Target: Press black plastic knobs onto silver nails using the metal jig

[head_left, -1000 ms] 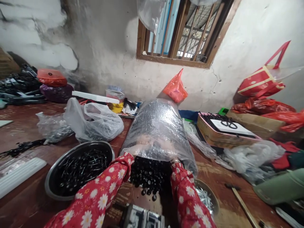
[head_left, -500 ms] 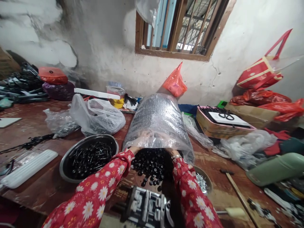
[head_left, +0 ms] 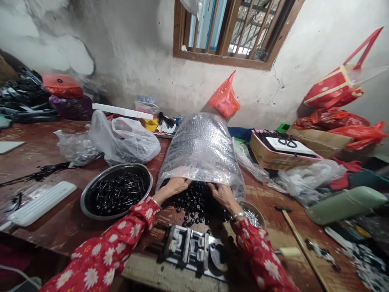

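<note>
A large clear bubble-wrap bag (head_left: 202,142) lies on the table with its mouth toward me, and many small round black plastic parts (head_left: 191,202) spill from it. At the left side of the mouth is my left hand (head_left: 176,186), fingers stretched along the parts under the bag's lip. On the opposite side my right hand (head_left: 224,197) has its fingers apart and slightly bent against the pile. Neither hand shows anything gripped; some fingertips are hidden. In front of the parts sits a metal jig (head_left: 188,247).
Left stands a metal bowl (head_left: 86,198) of black pieces with metal pins, beside a white plastic bag (head_left: 130,142). A small bowl (head_left: 258,213) of metal pieces is right of my wrist. Further right lie a hammer (head_left: 296,239), a green flask (head_left: 346,205) and a cardboard box (head_left: 267,156).
Both hands have drawn back toward me from deep inside the bag, so they now show at its mouth. The view has tilted slightly downward.
</note>
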The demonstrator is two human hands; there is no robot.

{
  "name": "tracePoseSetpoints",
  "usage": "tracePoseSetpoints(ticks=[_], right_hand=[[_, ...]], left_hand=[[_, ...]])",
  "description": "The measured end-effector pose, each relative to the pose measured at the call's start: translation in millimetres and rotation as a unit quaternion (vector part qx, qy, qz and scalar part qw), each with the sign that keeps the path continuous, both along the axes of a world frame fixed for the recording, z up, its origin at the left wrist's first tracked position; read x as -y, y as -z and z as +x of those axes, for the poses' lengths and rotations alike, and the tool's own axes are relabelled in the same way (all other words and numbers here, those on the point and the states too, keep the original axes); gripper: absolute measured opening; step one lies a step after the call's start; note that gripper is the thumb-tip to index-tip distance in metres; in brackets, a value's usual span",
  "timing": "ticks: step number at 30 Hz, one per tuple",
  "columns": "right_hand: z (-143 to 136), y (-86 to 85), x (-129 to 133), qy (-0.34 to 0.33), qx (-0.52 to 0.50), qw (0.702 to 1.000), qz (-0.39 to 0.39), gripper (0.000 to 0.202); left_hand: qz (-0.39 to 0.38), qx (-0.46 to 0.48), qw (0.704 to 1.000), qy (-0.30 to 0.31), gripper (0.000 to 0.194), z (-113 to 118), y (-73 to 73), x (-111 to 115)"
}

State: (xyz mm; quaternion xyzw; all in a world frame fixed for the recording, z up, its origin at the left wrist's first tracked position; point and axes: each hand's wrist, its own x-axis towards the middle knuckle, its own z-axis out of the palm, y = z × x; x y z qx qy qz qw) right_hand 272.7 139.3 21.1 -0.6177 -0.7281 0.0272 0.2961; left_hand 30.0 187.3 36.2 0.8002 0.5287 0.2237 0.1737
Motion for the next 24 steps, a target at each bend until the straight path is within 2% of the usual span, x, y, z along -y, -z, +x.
tracePoseSetpoints(ticks=[3,5,9,12,17,21,24], right_hand=[[6.2,2.6,19.2,-0.018,0.008,1.0,-0.008,0.027],[8.6,2.3,34.5,-0.027,0.007,1.0,0.005,0.03],[11.6,-4.5,58.2,-0.007,-0.003,0.999,0.035,0.033],[15.4,-13.4,61.5,0.018,-0.011,0.999,0.045,0.036],[25.4,-24.2,38.0,0.068,-0.026,0.996,0.044,0.035],[38.0,-25.3,3.4,0.126,-0.037,0.991,0.017,0.044],[50.2,-22.4,-22.5,0.116,-0.032,0.992,-0.032,0.043]], left_hand=[[-0.005,-0.015,0.998,0.061,0.027,-9.3,-5.0,9.5],[0.002,-0.019,0.997,0.081,0.027,-14.6,-7.7,15.8],[0.024,-0.039,0.996,0.078,0.029,-18.4,-10.3,25.7],[0.046,-0.061,0.995,0.062,0.04,-16.6,-10.4,28.5],[0.06,-0.083,0.991,0.088,0.048,-13.2,-9.6,27.1],[0.074,-0.084,0.981,0.16,0.044,-12.6,-10.8,27.9],[0.131,-0.037,0.968,0.212,0.04,-11.5,-8.2,26.7]])
